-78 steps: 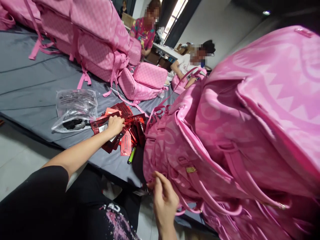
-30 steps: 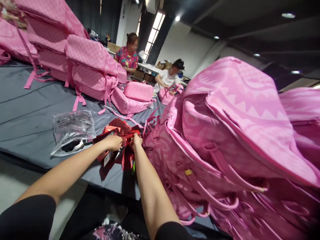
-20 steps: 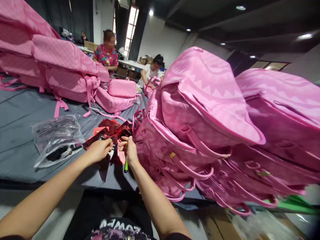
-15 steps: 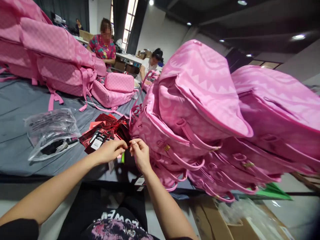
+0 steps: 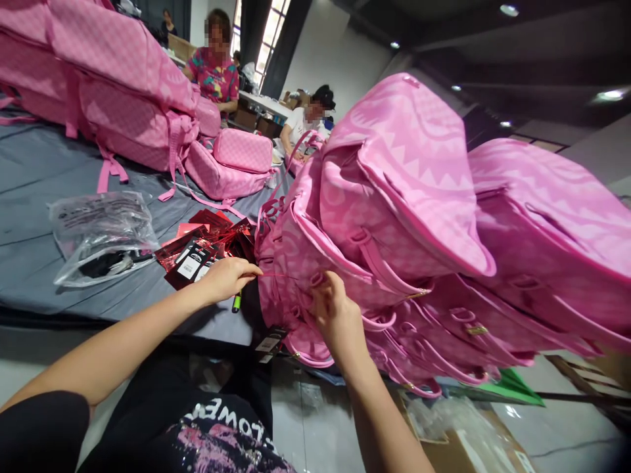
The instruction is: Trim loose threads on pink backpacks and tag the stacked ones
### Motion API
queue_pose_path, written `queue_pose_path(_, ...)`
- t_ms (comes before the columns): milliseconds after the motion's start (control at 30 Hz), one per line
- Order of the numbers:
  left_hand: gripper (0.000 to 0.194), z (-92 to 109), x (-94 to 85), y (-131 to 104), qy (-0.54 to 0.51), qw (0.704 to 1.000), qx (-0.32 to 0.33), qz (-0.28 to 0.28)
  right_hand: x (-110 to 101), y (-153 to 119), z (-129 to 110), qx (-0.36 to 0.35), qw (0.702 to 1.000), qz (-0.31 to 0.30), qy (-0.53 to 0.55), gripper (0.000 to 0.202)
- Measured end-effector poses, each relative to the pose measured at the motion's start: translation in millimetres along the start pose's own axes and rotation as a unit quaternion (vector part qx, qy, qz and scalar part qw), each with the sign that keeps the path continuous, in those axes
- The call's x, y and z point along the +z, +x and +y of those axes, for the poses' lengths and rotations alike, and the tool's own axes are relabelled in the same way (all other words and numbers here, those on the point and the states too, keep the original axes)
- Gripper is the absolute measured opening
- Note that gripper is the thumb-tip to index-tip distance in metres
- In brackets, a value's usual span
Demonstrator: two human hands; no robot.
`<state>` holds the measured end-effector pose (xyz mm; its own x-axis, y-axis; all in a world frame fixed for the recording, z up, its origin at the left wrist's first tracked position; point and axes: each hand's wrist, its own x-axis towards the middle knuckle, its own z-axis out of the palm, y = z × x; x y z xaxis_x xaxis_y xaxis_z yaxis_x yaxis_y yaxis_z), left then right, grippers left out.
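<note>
Head view: I see a thin red cord [image 5: 277, 274] drawn nearly straight in front of the stacked pink bags [image 5: 401, 184]. My left hand [image 5: 229, 279] pinches one end between thumb and fingers; my right hand's [image 5: 340, 315] fingers curl at the other side, though I can't tell whether they grip it. I'd expect the cord to be light, limp and slippery, best held by fingertips near its ends. A bag handle [image 5: 380, 322] crowds my right hand. Left of the bags lie the loose hangtags [image 5: 190, 259], a green marker [image 5: 236, 303] and a clear plastic bag [image 5: 101, 226].
</note>
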<state>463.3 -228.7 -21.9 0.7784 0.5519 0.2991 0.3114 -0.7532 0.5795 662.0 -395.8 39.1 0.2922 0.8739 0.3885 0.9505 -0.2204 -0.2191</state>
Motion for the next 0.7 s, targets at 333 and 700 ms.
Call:
queue_pose_path(333, 0.031, 26, 15.8, 42, -0.025, 0.998, 0.06, -0.018, 6, -13, 10, 0.004, 0.998, 0.036, -0.058, 0.031)
queue_pose_path(700, 0.026, 43, 15.6, 62, -0.316, 0.934, 0.092, -0.143, -23, -11, 6, -0.044, 0.968, 0.204, -0.138, 0.026)
